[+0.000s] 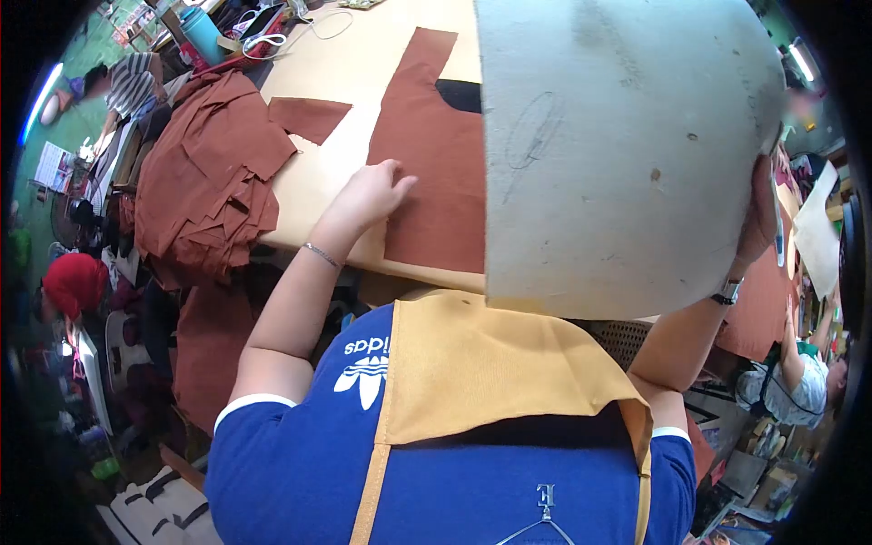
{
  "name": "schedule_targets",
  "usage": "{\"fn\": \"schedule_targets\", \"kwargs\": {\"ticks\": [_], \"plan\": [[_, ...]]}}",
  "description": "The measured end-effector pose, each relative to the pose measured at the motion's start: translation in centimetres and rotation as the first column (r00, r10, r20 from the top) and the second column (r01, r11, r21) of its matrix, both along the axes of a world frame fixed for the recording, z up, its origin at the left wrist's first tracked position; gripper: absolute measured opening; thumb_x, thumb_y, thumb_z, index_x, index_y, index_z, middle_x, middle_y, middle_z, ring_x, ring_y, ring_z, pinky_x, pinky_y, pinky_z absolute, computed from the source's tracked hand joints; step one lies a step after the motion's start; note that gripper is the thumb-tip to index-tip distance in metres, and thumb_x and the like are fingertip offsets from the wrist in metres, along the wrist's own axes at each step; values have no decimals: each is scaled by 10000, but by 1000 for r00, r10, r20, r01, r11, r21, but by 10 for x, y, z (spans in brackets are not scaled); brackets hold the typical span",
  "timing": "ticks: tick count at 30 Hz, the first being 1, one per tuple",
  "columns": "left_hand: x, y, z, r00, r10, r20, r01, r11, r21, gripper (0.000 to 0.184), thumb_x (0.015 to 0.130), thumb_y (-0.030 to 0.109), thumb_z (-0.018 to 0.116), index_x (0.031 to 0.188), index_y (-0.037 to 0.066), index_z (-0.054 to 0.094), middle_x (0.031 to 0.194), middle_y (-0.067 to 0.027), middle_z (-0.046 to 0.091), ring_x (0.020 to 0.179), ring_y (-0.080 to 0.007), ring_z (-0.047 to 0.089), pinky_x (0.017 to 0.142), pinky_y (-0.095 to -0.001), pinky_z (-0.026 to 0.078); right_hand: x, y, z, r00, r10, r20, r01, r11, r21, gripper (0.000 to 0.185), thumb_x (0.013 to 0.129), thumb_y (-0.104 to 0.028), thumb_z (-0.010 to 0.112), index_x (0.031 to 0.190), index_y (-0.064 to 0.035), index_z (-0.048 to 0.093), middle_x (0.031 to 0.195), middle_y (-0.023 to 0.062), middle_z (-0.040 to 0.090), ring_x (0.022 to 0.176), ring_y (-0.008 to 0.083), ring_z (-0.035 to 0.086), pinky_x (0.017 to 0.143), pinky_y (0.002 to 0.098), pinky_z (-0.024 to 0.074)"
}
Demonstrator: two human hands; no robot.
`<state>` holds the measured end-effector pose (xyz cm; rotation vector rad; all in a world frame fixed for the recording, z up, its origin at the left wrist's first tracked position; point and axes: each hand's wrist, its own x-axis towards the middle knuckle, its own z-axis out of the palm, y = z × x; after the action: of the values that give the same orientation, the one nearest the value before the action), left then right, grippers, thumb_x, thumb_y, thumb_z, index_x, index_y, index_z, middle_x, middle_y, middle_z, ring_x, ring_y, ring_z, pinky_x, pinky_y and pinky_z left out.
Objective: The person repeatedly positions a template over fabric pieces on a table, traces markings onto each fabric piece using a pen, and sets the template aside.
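Note:
My right hand [759,218] grips the right edge of a large pale board [627,163], which stands raised in front of me and hides part of the table. Pencil-like scribbles and a few brown spots mark its face. My left hand [374,193] is at the left edge of a cut piece of rust-brown fabric [427,191], fingers loosely bent, thumb apart and nothing held. That fabric piece lies flat on the table, its right part hidden behind the board. A black patch [460,95] shows beside its upper notch.
A heap of rust-brown fabric [213,173] sits at the table's left side, with a small cut piece [311,118] beside it. A turquoise bottle [202,36] and a white cable [263,42] are at the far left. Other people work at both sides.

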<state>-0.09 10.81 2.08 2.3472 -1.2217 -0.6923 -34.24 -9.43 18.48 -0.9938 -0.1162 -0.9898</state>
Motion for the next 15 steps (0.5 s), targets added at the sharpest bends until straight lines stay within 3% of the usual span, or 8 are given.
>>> {"fn": "schedule_targets", "kwargs": {"ticks": [1, 2, 3, 4, 6, 9, 13, 15], "plan": [[2, -5, -4, 942, 74, -326, -96, 994, -53, 460, 946, 389, 551, 1234, 30, 554, 1022, -140, 676, 796, -262, 676, 730, -369, 536, 6, -1, 1, 999, 39, 19, -39, 999, -9, 432, 1026, -250, 386, 1391, -23, 430, 1321, 171, 564, 1145, 289, 604, 972, 463, 497], [7, -11, -10, 777, 114, -619, -202, 977, -72, 539, 965, 448, 520, 1309, 33, 515, 1068, -147, 676, 806, -262, 680, 732, -370, 533, 12, -4, 1, 993, 110, 30, -109, 993, -46, 430, 1026, -244, 383, 1391, -20, 430, 1326, 175, 560, 1145, 295, 606, 970, 465, 501], [13, -16, -13, 660, 30, -751, -174, 978, -113, 752, 961, 627, 375, 1442, 49, 359, 1225, -136, 618, 964, -233, 646, 838, -371, 507, 19, -5, 0, 985, 166, 45, -164, 985, -47, 429, 1027, -240, 381, 1392, -20, 427, 1330, 180, 555, 1145, 301, 606, 967, 466, 505], [11, -17, -19, 576, -10, -818, -243, 953, -182, 797, 946, 665, 342, 1450, 47, 344, 1260, -142, 592, 1013, -233, 625, 878, -375, 489, 26, -5, -1, 974, 221, 59, -218, 975, -48, 428, 1027, -235, 379, 1394, -19, 425, 1335, 184, 551, 1146, 307, 607, 965, 467, 509], [5, -24, -26, 400, -125, -908, -392, 872, -293, 888, 916, 740, 277, 1467, 45, 315, 1329, -155, 542, 1112, -234, 584, 959, -383, 453, 38, -4, -4, 964, 257, 72, -258, 966, 2, 429, 1026, -233, 386, 1400, -26, 417, 1328, 187, 553, 1128, 305, 616, 957, 457, 517], [12, -24, -29, 97, -270, -958, -476, 833, -283, 928, 889, 781, 234, 1462, 57, 326, 1347, -151, 527, 1161, -240, 555, 1017, -399, 416, 45, -12, -20, 970, 242, 34, -243, 969, 45, 434, 1018, -238, 415, 1404, -38, 411, 1293, 177, 575, 1074, 278, 641, 939, 425, 531], [32, -8, -42, -278, -498, -821, -388, 841, -378, 818, 924, 704, 350, 1424, 58, 373, 1343, -145, 530, 1192, -254, 539, 1051, -419, 397, 39, -16, -46, 915, -150, -374, 184, 981, 58, 473, 955, -182, 535, 1391, -32, 429, 1221, 123, 614, 1015, 181, 643, 862, 293, 533], [24, -1, -34, -15, -401, -916, -518, 786, -336, 663, 943, 539, 489, 1384, 50, 410, 1324, -136, 542, 1185, -251, 541, 1033, -420, 422, 30, -27, -69, 921, -117, -373, 167, 980, 105, 457, 957, -191, 547, 1374, -31, 454, 1199, 111, 627, 991, 168, 648, 851, 266, 531]]}}
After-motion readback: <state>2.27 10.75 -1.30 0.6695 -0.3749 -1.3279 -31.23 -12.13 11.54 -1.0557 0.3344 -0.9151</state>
